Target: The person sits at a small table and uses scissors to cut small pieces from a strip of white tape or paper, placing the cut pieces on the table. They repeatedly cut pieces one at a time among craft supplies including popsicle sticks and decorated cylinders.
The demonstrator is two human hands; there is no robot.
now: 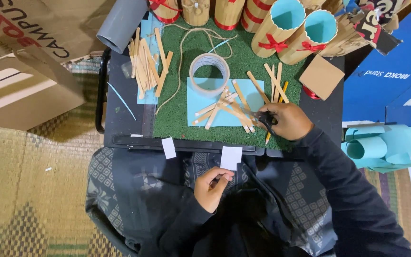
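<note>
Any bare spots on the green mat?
Free: green mat strip left of the blue paper, below the twine. Crowded: wooden sticks and tape roll centre, right hand with scissors.

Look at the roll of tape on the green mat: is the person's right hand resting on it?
No. The right hand holds black scissors beside the blue paper, apart from the roll of tape.

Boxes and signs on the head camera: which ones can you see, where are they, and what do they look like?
Cardboard box: top left, big, brown, red and black print.
Blue box: right edge, dark blue, white print.
Printed card: top right, black, pale letters.
Small brown card: flat square beside the green mat.
</note>
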